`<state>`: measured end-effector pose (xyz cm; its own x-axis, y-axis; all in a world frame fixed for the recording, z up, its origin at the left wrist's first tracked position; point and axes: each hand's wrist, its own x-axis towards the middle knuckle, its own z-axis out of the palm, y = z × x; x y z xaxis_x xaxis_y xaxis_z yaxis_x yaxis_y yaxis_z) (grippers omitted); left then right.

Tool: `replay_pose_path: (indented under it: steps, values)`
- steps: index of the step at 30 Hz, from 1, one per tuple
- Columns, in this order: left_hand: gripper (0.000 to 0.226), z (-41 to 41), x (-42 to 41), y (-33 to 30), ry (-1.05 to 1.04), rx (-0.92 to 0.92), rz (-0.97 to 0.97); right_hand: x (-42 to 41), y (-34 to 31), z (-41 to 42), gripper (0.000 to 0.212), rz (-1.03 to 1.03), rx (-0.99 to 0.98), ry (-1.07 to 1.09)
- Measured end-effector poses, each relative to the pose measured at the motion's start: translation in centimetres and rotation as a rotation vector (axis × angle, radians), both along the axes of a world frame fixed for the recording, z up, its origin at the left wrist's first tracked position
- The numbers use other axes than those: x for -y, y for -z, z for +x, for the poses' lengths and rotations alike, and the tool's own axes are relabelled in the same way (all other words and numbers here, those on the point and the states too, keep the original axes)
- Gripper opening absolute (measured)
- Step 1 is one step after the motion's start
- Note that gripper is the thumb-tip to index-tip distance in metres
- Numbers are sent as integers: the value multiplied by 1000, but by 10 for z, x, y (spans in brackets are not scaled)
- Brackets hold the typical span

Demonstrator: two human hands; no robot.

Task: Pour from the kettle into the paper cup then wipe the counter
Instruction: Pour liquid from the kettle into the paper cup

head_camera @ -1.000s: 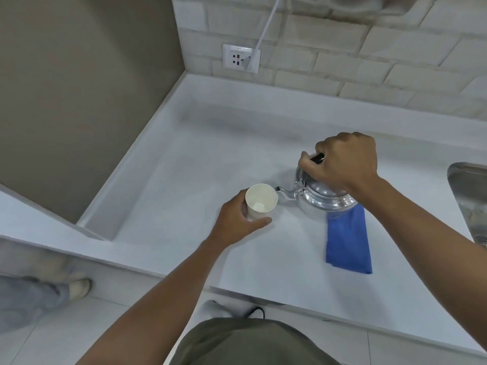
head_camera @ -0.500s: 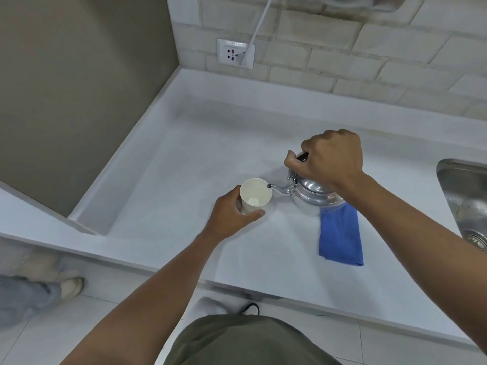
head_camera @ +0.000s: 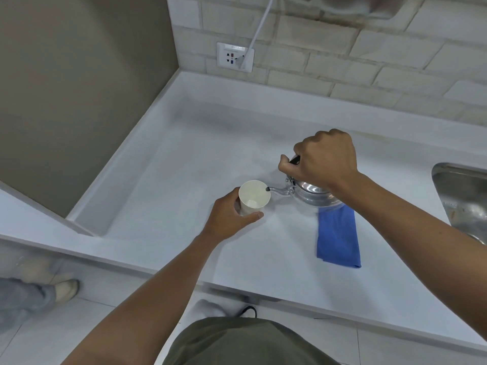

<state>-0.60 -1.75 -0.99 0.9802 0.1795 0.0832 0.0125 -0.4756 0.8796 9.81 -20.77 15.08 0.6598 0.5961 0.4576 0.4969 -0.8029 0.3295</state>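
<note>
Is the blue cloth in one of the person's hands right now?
No, the blue cloth lies flat on the counter, while the left hand holds the paper cup and the right hand grips the kettle.

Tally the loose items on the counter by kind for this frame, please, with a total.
Paper cup: 1
Metal kettle: 1
Blue cloth: 1
Total: 3
</note>
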Motion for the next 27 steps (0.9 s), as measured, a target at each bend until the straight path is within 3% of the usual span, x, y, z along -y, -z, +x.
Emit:
replay_pose_path:
  steps: [27]
  values:
    - [59,-1,0,-5,8,-23,-5,-16,-10,-1,52,-118,25,-17]
